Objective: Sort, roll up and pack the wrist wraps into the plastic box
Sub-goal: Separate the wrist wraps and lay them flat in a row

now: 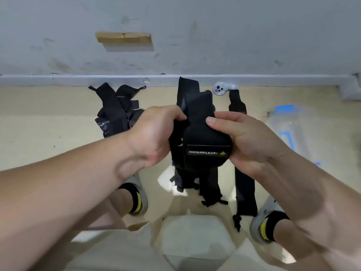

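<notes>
Both hands hold a black wrist wrap (pixel 203 137) with white lettering, lifted above the floor at the middle of the view. My left hand (pixel 154 133) grips its left side, fingers curled round the fabric. My right hand (pixel 246 139) grips the right side, thumb pressed on top. Below it several straightened black wraps (pixel 207 184) lie on the floor, and one long wrap (pixel 245 184) lies to their right. A tangled heap of black wraps (pixel 117 112) sits to the left. The clear plastic box (pixel 293 124) with blue clips lies on the floor at the right.
A white controller (pixel 220 89) lies by the baseboard near the wall. My two feet in grey shoes (pixel 139 196) stand either side of the laid-out wraps. The grey wall closes off the far side; a wooden patch (pixel 125 37) is set in it.
</notes>
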